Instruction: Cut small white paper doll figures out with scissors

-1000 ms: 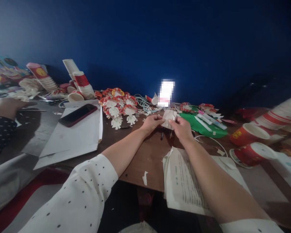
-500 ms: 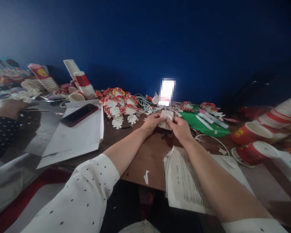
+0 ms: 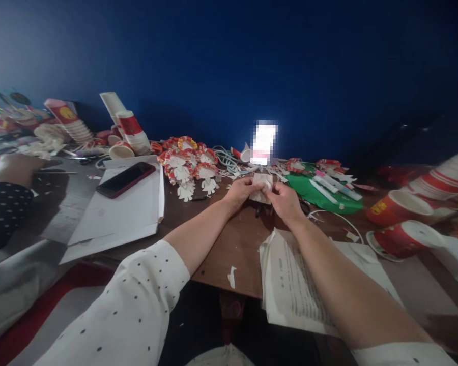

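Note:
Between my two hands is a small piece of white paper (image 3: pixel 262 180), held up over the table toward its far side. My left hand (image 3: pixel 241 193) pinches it from the left, thumb on the near face. From the right, my right hand (image 3: pixel 285 202) grips it too, and the two thumbs almost meet at its lower middle. Part of the paper is hidden behind my fingers. Just behind it stands a bright screen (image 3: pixel 264 145), blurred out. Left of my hands lie several red-rimmed paper crafts with white cut-out figures (image 3: pixel 187 170).
Markers (image 3: pixel 330 187) rest on a green sheet (image 3: pixel 303 189). Red paper cups (image 3: pixel 399 208) stand at the right. A printed booklet (image 3: pixel 286 279) lies under my right forearm. Leftward are a phone (image 3: pixel 126 180) on white paper and another person's hand (image 3: pixel 17 169).
Almost nothing differs. The whole view has shifted very slightly, and both hands keep their hold on the paper in about the same place.

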`<state>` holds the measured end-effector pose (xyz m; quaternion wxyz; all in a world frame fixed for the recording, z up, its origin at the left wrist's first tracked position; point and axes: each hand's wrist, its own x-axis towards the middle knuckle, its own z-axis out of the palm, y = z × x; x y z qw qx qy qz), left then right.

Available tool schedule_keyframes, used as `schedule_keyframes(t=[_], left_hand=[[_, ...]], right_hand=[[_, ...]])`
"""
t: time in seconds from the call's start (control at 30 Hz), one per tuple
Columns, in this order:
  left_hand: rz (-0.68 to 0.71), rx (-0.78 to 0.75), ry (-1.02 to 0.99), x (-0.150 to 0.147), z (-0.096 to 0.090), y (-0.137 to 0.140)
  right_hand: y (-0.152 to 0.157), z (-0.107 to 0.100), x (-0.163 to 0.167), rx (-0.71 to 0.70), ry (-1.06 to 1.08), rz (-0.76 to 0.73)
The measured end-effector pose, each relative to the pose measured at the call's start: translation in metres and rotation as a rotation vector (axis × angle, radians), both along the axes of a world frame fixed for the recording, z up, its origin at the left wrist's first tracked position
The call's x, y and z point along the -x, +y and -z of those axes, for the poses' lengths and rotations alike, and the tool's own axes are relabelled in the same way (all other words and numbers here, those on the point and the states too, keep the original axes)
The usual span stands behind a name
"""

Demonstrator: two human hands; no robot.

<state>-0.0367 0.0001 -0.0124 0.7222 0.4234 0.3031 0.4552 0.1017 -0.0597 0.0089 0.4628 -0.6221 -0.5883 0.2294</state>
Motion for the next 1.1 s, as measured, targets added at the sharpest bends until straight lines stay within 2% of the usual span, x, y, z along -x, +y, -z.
schedule_keyframes(t=[0.23,0.33,0.47,0.6,0.7,0.77,0.87,0.9,1.0,1.1], left_hand=[[-0.057,0.008,0.052,0.001,-0.001,0.001],[-0.062,0.0,0.059,0.0,0.001,0.001],[-0.08,0.023,0.08,-0.002,0.001,0.001],[-0.099,0.041,0.078,-0.003,-0.001,0.001],[-0.1,0.043,0.066,-0.003,-0.002,0.001],[-0.1,0.038,0.067,-0.003,-0.001,0.001],[-0.112,0.022,0.094,-0.002,0.0,0.002],[-0.119,0.019,0.105,-0.002,0.001,0.003],[-0.139,0.008,0.107,0.0,0.001,0.004],[-0.166,0.012,0.081,0.001,0.0,0.006]], right_hand=[[-0.002,0.0,-0.004,0.003,0.017,-0.024],[-0.003,-0.003,-0.011,-0.029,-0.036,0.012],[0.003,-0.013,-0.032,-0.119,-0.019,0.199],[0.012,-0.026,-0.067,-0.218,0.317,0.493],[0.014,-0.029,-0.09,-0.21,0.442,0.609],[0.013,-0.024,-0.1,-0.187,0.405,0.666],[0.01,-0.012,-0.106,-0.144,0.345,0.64],[0.009,-0.009,-0.104,-0.141,0.227,0.625],[0.005,-0.003,-0.09,-0.061,-0.245,0.453],[0.001,-0.005,-0.066,0.102,-0.523,0.197]])
